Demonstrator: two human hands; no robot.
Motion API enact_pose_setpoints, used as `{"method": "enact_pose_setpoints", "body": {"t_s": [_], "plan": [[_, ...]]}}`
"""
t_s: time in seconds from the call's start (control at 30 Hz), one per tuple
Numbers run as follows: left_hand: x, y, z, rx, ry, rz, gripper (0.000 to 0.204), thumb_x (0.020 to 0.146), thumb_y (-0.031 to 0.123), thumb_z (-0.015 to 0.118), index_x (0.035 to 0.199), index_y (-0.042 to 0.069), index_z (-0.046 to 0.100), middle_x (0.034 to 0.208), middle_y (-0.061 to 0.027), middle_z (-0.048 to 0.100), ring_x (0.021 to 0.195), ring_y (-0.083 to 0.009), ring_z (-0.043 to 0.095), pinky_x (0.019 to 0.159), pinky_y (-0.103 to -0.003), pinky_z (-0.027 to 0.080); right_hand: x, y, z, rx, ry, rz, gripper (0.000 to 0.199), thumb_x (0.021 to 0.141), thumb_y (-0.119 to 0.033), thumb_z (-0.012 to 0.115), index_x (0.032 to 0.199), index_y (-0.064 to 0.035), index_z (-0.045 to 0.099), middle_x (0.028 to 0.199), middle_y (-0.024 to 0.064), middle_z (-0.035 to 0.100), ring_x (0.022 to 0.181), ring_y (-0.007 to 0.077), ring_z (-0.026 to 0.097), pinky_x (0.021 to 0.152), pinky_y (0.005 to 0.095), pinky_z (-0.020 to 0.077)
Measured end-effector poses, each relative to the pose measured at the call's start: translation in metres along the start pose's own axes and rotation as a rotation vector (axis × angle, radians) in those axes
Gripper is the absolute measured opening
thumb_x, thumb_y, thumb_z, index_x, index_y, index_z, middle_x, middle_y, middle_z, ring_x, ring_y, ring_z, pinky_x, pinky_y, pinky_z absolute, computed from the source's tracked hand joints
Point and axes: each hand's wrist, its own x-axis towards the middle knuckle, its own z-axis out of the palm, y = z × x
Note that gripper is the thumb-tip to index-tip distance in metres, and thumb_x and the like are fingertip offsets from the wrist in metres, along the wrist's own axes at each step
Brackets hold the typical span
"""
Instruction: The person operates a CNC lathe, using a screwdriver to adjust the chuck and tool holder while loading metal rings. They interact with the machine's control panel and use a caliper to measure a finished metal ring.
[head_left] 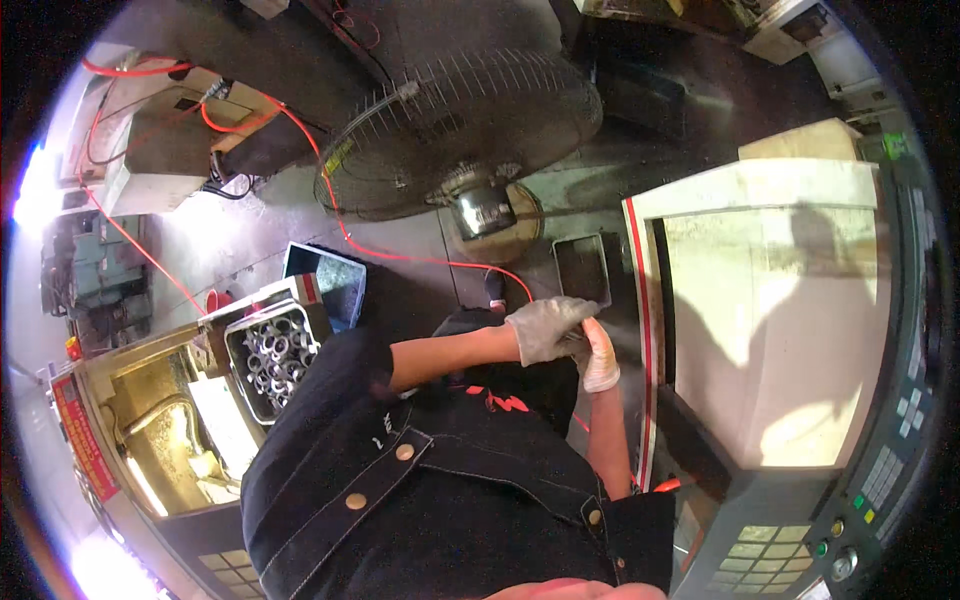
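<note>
My left hand (548, 330), in a dirty grey work glove, is closed and reaches across in front of my body. Against it, just to the right, is my right hand (600, 362) in a paler glove, its fingers pressed in toward the left. Whatever lies between the two hands is hidden by the gloves. An orange-red hose (440, 262) runs over the floor and ends its visible course right beside my left hand; whether a hand grips it cannot be made out.
A large caged floor fan (460, 130) stands ahead. At the left, a bin (238, 345) holds several metal rings beside a blue crate (345, 285). A dark tray (580, 268) lies near a white machine door (770, 330); a control panel (885, 480) curves along the right.
</note>
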Motion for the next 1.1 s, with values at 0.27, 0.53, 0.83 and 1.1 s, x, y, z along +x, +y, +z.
{"method": "enact_pose_setpoints", "body": {"t_s": [0.27,0.53,0.83,1.1], "plan": [[0.038,0.012,-0.154,0.179,0.502,0.287,0.025,0.064,0.016,0.063,0.081,0.001,0.052,0.085,-0.0151,0.054,0.08,-0.035,0.054,0.071,-0.04,0.044,0.074,-0.087,0.106,0.36,-0.509,0.055,0.049,0.09,-0.027,0.043,0.131,-0.0027,0.032,0.129,0.0098,0.043,0.113,0.0183,0.044,0.092,0.0279,0.0365],[0.051,-0.011,-0.248,-1.41,0.948,-0.063,0.027,0.089,0.034,0.049,0.097,0.008,0.053,0.07,-0.005,0.054,0.043,-0.0111,0.041,0.035,-0.021,0.028,0.215,-0.267,0.19,-0.23,-0.31,-0.537,0.041,0.087,-0.028,0.051,0.115,0.0015,0.051,0.1,0.0115,0.062,0.087,0.0188,0.061,0.073,0.0296,0.0486],[0.069,-0.024,-0.342,-1.469,1.188,-0.407,0.024,0.089,0.027,0.044,0.103,0.012,0.055,0.065,-0.0018,0.049,0.04,-0.0104,0.036,0.034,-0.02,0.031,0.599,-0.444,0.056,-1.313,0.62,-0.483,0.039,0.085,-0.03,0.047,0.118,-0.0109,0.054,0.121,0.011,0.053,0.11,0.0267,0.05,0.093,0.0359,0.0382],[0.122,-0.064,-0.379,-1.185,1.979,-0.66,0.022,0.087,0.03,0.046,0.101,0.016,0.055,0.097,0.0093,0.06,0.056,-0.0077,0.043,0.045,-0.023,0.038,0.78,-0.484,0.014,-1.764,0.535,-0.5,0.035,0.082,-0.028,0.048,0.114,-0.02,0.056,0.122,0.003,0.052,0.11,0.0249,0.05,0.091,0.0369,0.0408]]}}
